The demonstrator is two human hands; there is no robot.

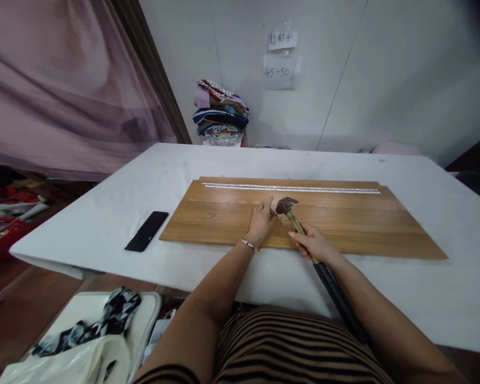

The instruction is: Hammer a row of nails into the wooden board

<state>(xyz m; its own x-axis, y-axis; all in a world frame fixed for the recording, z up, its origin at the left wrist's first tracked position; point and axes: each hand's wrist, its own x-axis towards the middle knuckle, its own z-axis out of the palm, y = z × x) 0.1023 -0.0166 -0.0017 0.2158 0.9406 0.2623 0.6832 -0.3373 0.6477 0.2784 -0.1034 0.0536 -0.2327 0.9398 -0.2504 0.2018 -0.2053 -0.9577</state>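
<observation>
My right hand (312,242) is closed around the handle of a claw hammer (287,206), which has a rusty head, a yellowish neck and a long black grip. The hammer head is just above a brown wood-grain board (360,226), close to my left fingertips. My left hand (263,220) rests on the board, its thumb and fingers pinched by the hammer head; what they hold is too small to make out. Left of that hand, a few thin metal pieces that look like nails (210,215) lie on the board.
Two white measuring strips (292,189) run along the board's far edge. A black phone (147,231) lies left of the board on the white-covered table (116,205). Folded cloths (222,114) are stacked behind the table. A white stool (146,304) with fabric stands at lower left.
</observation>
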